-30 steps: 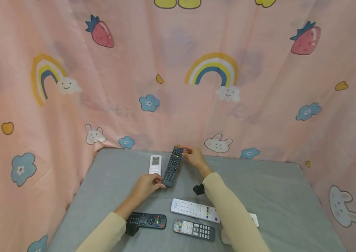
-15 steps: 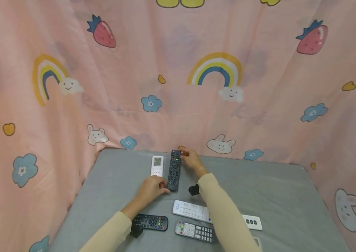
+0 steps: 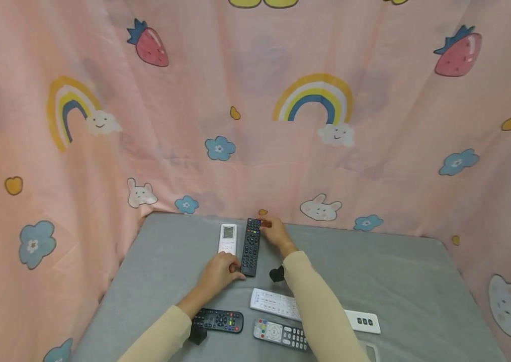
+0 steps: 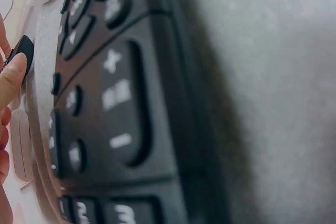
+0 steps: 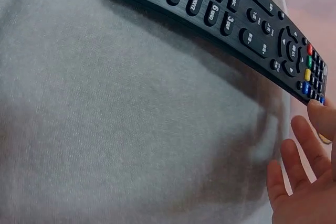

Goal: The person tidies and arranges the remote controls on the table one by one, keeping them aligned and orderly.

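A long black remote control (image 3: pixel 250 249) with coloured buttons stands nearly lengthwise at the back of the grey table, just right of a white remote with a small screen (image 3: pixel 228 239). My left hand (image 3: pixel 219 274) pinches its lower end; the left wrist view shows the thumb (image 4: pixel 16 72) on that dark end. At the upper end, my right hand (image 3: pixel 278 235) holds the corner between thumb and index finger, its other fingers (image 5: pixel 294 163) spread away in the right wrist view. Another black remote (image 4: pixel 121 103) fills the left wrist view, lying beneath my left wrist.
Nearer me lie a long white remote (image 3: pixel 275 303), a grey remote (image 3: pixel 281 333) and a white remote with dark buttons (image 3: pixel 364 322), partly covered by the right sleeve (image 3: pixel 323 311). A pale device (image 3: pixel 374 350) shows beside that sleeve. A pink patterned curtain (image 3: pixel 255 171) hangs behind the table.
The black remote has turned from a rightward slant to nearly parallel with the white screened remote, its upper end swinging left and down. Both hands stay at its ends. The head view has shifted slightly.
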Available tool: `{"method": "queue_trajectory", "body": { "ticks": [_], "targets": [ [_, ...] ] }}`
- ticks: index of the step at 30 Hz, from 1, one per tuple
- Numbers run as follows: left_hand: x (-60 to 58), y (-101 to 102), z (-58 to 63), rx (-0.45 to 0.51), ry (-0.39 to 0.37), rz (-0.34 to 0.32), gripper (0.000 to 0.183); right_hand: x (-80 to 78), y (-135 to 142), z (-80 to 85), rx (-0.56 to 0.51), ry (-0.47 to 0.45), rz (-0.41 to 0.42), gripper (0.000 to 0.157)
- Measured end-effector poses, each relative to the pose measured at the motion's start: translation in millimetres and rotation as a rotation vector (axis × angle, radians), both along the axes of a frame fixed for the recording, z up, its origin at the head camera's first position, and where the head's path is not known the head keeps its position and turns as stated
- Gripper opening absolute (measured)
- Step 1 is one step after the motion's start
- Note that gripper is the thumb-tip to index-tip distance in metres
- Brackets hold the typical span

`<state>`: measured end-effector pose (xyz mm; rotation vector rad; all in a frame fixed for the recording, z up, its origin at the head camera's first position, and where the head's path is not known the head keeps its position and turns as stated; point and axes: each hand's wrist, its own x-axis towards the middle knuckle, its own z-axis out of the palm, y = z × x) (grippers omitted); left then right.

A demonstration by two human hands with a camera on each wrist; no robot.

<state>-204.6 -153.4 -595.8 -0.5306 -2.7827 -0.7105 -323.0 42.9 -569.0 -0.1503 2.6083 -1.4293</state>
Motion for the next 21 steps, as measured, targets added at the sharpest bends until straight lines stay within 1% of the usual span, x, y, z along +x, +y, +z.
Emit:
{"method": "queue_trajectory", "body": {
  "ticks": [3, 8, 16, 21],
  "targets": [
    [0.8, -0.6, 0.0, 0.009, -0.009, 0.011, 0.034, -0.3, -0.6, -3.5, 0.005, 0.016, 0.006, 0.037],
    [2.8, -1.5, 0.9, 0.016, -0.025, 0.030, 0.035, -2.3, -2.6, -7.5, 0.007, 0.016, 0.014, 0.036],
    [4.1, 0.0, 0.3, -0.011, -0.015, 0.033, 0.037, -1.5, -5.5, -6.1, 0.043, -0.024, 0.014, 0.036],
    [3.7, -0.3, -2.2, 0.002, -0.020, 0.048, 0.040, -1.0, -8.4, -6.9, 0.072, -0.009, 0.022, 0.035]
  ]
}}
